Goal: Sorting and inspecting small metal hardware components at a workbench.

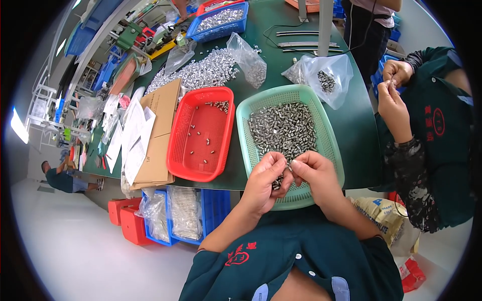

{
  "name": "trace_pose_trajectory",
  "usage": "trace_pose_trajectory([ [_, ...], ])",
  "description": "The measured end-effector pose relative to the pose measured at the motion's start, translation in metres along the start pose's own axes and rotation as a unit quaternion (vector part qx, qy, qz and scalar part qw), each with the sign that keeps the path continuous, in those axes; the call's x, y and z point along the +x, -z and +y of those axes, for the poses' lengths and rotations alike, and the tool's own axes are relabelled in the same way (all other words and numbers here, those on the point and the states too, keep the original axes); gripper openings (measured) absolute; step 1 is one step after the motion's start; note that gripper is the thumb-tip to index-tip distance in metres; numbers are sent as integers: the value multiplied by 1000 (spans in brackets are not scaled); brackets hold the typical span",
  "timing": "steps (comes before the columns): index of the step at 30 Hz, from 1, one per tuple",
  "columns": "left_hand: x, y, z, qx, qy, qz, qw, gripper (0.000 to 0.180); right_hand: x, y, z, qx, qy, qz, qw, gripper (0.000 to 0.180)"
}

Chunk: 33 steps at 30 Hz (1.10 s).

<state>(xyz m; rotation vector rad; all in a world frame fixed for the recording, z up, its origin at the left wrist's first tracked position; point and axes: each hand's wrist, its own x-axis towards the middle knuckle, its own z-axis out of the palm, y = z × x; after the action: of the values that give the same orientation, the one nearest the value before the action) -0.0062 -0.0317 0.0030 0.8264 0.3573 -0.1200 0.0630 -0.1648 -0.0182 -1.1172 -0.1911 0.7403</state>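
A pale green mesh basket (245, 125) in front of me holds a heap of small cylindrical metal parts (283, 128). Over its near side, my left hand (266, 181) is closed around several of these parts, some showing below its thumb. My right hand (317, 175) pinches at a small metal piece (288, 165) where the fingertips of both hands meet; its details are too small to make out. To the left of the basket is a red plastic basket (201, 165) with several similar parts scattered inside and a small cluster in its far right corner.
Brown cardboard (159, 135) and loose papers lie left of the red basket. Farther back are a pile of shiny metal pieces (201, 70), clear bags (251, 62) and a blue basket (218, 34). On the right, another person's hands (395, 95) work close by. Blue bins (216, 213) stand below the table edge.
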Motion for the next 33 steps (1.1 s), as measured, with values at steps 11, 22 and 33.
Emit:
trace_pose_trajectory([
  [11,6,17,-3,-128,29,21,991,21,6,8,-7,101,-69,59,991,15],
  [22,6,11,-5,-116,23,16,993,22,0,-6,-16,-344,338,73,873,6],
  [33,4,9,-4,-65,-2,40,997,21,0,-9,-22,-415,435,36,798,11],
])
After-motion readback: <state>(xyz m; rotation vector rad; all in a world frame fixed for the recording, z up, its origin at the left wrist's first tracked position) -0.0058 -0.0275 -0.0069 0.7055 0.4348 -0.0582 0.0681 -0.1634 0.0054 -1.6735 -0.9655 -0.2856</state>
